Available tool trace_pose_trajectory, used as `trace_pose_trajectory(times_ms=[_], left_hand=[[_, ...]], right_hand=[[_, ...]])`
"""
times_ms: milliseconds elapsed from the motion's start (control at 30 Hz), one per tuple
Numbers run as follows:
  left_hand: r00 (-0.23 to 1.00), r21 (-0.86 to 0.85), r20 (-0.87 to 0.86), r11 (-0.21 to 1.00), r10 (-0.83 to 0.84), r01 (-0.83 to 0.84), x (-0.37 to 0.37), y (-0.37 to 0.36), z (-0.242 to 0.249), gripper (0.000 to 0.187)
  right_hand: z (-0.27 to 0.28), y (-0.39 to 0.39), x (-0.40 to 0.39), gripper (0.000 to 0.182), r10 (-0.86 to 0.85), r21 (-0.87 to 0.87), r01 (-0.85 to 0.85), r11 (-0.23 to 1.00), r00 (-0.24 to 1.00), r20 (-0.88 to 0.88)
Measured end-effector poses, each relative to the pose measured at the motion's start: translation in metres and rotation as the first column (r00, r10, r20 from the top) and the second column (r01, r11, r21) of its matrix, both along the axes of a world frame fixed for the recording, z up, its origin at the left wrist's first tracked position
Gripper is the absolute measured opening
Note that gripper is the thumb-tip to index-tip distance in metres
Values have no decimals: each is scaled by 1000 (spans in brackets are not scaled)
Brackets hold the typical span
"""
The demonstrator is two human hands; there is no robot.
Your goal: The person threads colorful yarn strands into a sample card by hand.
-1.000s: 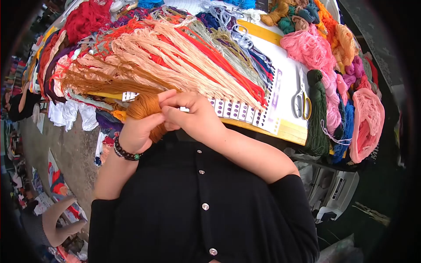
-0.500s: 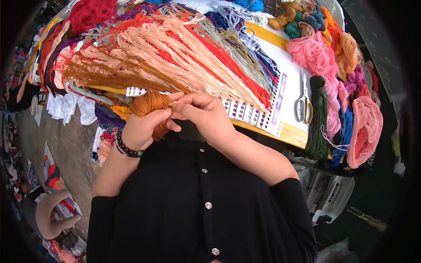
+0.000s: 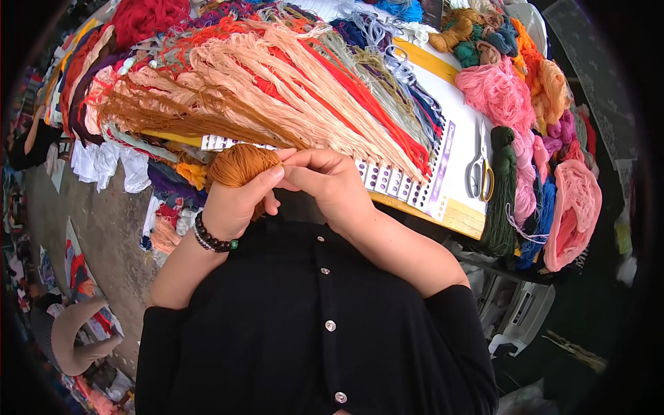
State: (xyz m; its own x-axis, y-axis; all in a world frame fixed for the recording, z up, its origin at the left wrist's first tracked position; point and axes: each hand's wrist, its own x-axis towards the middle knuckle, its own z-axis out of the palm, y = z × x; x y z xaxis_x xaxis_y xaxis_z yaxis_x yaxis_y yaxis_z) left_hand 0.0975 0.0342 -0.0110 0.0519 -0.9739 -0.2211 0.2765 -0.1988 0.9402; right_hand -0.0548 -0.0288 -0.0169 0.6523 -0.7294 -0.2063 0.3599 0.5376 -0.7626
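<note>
- Your left hand (image 3: 234, 206) grips the brown yarn bundle (image 3: 242, 165).
- Your right hand (image 3: 330, 185) pinches beside your left thumb.
- Scissors (image 3: 481, 161) lie on the tabletop's (image 3: 465, 217) right.

- Caramel brown all through that ball of thread (image 3: 238, 166)
- Pale peach on the long strands (image 3: 311, 100), scarlet streaks (image 3: 366, 107) among them
- Rows of dark dots down the white card (image 3: 382, 178)
- Deep green skein (image 3: 501, 190), salmon-pink bundle (image 3: 574, 214)
- Scissors (image 3: 481, 166) with grey and yellow on the handles
- Plain black shirt (image 3: 277, 311), silvery buttons (image 3: 330, 326)
</note>
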Motion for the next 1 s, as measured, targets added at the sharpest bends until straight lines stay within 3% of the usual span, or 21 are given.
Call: trace_pose_trajectory(times_ms=[300, 433, 600, 733, 800, 867, 900, 933, 1000], left_hand=[[980, -23, -59, 981, 190, -191, -10, -3, -4, 21], [982, -22, -43, 983, 184, -185, -9, -2, -3, 20], [984, -74, 129, 990, 127, -118, -5, 0, -10, 23], [982, -26, 106, 988, 154, -152, -9, 2, -8, 20], [966, -159, -143, 958, 216, -238, -12, 1, -8, 17], [915, -52, -380, 985, 135, -167, 10, 8, -1, 13], [815, -147, -579, 980, 22, -131, 26, 11, -3, 12], [728, -87, -681, 979, 76, -184, 47, 18, 3, 10], [352, -9, -932, 966, 86, -259, 112, 32, -3, 8]], right_hand=[[1, -3, 3, 7, -11, 60, 11, 998, 1000, -3], [-6, -3, 4, 7, -44, 45, 45, 998, 999, -23], [-9, -4, 5, 9, -27, -90, 16, 996, 992, -124], [-11, -5, 0, 8, -21, -79, 15, 997, 997, -69], [-12, -9, -5, 10, 10, -197, 8, 980, 996, 91], [2, -14, -23, 13, 30, -45, -20, 999, 976, 214], [13, -15, -37, 12, 36, 28, -47, 999, 952, 303], [16, -21, -56, 9, 103, 47, -150, 988, 841, 531], [29, -29, -109, 12, -19, 21, 11, 1000, 900, 435]])
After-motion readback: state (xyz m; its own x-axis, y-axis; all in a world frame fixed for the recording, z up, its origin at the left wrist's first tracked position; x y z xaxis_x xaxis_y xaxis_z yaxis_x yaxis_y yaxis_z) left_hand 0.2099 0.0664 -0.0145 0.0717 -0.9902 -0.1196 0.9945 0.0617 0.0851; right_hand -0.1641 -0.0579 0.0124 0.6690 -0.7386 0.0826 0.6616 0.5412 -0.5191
